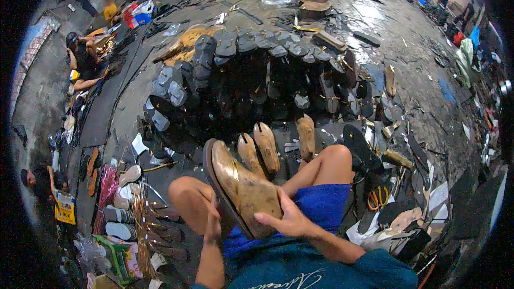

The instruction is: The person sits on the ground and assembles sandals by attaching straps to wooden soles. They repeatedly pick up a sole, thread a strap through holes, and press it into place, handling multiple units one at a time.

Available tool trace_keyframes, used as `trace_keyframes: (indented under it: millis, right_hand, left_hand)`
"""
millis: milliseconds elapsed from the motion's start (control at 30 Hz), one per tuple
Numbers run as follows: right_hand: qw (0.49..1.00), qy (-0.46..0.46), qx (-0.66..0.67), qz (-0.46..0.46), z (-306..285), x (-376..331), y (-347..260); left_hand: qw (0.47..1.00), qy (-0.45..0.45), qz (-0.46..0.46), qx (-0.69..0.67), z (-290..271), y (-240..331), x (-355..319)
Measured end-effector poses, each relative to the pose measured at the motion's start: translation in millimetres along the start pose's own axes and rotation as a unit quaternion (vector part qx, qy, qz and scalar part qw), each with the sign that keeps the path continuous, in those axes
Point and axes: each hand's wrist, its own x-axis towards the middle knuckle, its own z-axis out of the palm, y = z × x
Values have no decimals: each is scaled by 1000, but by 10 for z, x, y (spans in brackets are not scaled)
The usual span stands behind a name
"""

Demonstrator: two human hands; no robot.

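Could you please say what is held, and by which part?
A shoe last with a dark sole, by its heel end in the right hand; whether the left hand grips too is unclear.

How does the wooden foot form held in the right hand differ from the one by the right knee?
The held foot form has a dark sole along its left side; the knee-side foot form shows none. The held one leans toward upper left; the knee-side one points nearly straight up the picture. The right hand grips the first; no hand touches the second. Both look brownish.
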Motion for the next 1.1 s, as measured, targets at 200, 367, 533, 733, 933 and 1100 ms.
trace_keyframes:
  millis: [200, 367, 533, 733, 933, 1100]
  right_hand:
    - [997, 37, -62, 23, -248, 10, 79]
    - [992, 114, -30, 41, -729, 82, 363]
    - [923, 219, -306, -79, -869, 751, 902]
    - [925, -78, -341, -147, -771, 1387, 2]
    - [938, -106, -271, -188, -616, 1858, 190]
    - [844, 125, -484, -193, -1172, 2576, 199]
  left_hand:
    - [992, 102, 69, -39, 389, -80, 687]
    - [982, -75, 77, -153, -99, 231, 1053]
    - [867, -54, -84, -488, 480, -124, 781]
    - [882, -157, -134, -423, 99, -540, 672]
    - [945, 156, -16, 287, -379, 165, 20]
    - [881, 387, 225, 150, -1012, 969, -708]
